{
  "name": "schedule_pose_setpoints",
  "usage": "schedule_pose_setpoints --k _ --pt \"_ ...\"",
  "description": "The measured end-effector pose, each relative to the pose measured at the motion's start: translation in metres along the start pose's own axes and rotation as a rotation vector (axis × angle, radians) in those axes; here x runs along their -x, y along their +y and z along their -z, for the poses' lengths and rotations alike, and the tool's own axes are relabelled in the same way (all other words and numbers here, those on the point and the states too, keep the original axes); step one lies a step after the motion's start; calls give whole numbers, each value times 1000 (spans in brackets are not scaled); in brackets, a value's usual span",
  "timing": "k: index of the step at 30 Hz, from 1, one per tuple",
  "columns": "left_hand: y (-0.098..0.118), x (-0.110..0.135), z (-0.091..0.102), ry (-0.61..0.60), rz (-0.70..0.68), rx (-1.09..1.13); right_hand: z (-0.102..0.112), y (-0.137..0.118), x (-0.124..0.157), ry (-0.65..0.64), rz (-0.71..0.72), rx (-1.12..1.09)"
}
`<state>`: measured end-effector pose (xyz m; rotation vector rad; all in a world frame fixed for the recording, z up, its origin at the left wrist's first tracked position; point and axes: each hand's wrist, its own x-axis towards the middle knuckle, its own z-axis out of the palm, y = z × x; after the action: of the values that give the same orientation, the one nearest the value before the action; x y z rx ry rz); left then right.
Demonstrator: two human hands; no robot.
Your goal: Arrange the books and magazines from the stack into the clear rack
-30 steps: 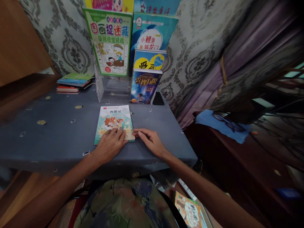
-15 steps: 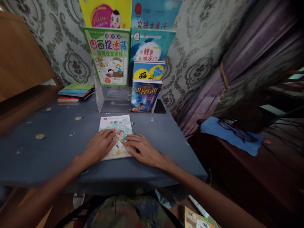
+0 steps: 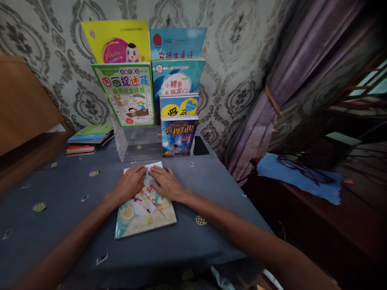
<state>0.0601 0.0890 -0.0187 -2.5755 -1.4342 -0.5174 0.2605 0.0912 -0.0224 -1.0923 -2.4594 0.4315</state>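
Note:
A thin children's book [image 3: 148, 209] with a colourful illustrated cover lies closed on the table, slightly turned. My left hand [image 3: 132, 182] rests flat on its upper left part, fingers stretched towards the top edge. Beside it my right hand [image 3: 165, 183] lies on the upper right part with its fingers spread. Both hands cover most of the cover's title. Behind the book stands a clear acrylic book rack [image 3: 140, 151], holding a green picture book [image 3: 128, 96], a dark blue book [image 3: 178, 137] and several others.
The table [image 3: 72, 209] has a grey-blue patterned cloth. A stack of books [image 3: 89, 139] lies at the back left, and a black phone [image 3: 201, 146] beside the rack. Glasses [image 3: 305, 169] rest on a blue cloth [image 3: 287, 177] at the right. A purple curtain [image 3: 256, 121] hangs behind.
My hands have slid from the middle of the book up to its top part, still lying on it. The view has tilted upward, showing more of the wall and the rack's upper books.

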Motion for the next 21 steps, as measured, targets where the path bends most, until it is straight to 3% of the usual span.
schedule_pose_setpoints --k 9,21 --pt "4 -41 -17 -26 -112 129 -1 32 -1 129 -39 37" --pt "0 -39 -33 59 -108 210 -2 38 -2 159 2 -6"
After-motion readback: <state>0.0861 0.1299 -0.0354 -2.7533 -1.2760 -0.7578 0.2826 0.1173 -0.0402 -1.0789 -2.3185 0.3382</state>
